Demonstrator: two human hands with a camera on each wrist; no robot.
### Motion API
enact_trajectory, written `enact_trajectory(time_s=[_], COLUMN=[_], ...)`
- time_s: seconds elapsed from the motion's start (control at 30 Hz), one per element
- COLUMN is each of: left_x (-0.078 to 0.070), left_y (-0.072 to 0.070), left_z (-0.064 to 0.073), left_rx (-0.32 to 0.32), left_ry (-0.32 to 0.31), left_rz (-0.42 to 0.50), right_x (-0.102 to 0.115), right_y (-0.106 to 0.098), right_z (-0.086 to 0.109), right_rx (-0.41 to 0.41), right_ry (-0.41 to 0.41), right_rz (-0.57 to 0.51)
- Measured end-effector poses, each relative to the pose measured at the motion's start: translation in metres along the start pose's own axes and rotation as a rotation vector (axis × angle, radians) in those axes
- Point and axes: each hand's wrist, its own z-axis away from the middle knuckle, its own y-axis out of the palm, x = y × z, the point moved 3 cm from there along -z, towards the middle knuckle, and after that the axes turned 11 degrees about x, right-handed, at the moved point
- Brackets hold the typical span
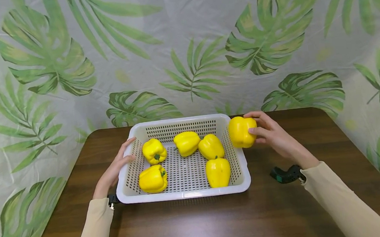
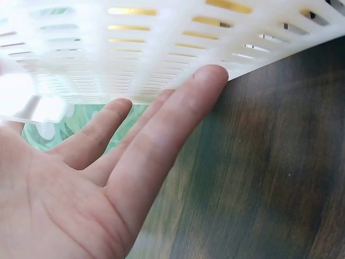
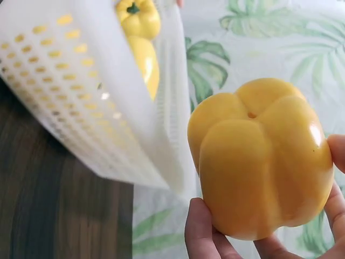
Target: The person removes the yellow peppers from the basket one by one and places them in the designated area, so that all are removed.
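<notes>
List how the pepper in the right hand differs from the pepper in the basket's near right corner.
The held pepper is raised in the right hand; the corner pepper lies in the basket, untouched. The corner pepper's stem shows; the held pepper's stem is out of sight. Both are yellow.

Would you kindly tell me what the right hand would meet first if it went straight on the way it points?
Most likely the white basket's right rim, met by the yellow pepper in the right hand; its height is unclear, so it might pass over.
</notes>
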Motion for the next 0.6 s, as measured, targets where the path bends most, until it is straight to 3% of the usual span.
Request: enact_trajectory(time_s=[0.6], left_x=[0.0], left_y=[0.0], left_z=[0.001], left_rx=[-0.005], left_ry=[0.004], left_rz=[-0.001], right_x=[-0.031], right_y=[-0.034], right_z=[0.006], right_rx=[-0.08], right_ry=[-0.023], right_rz=[-0.01])
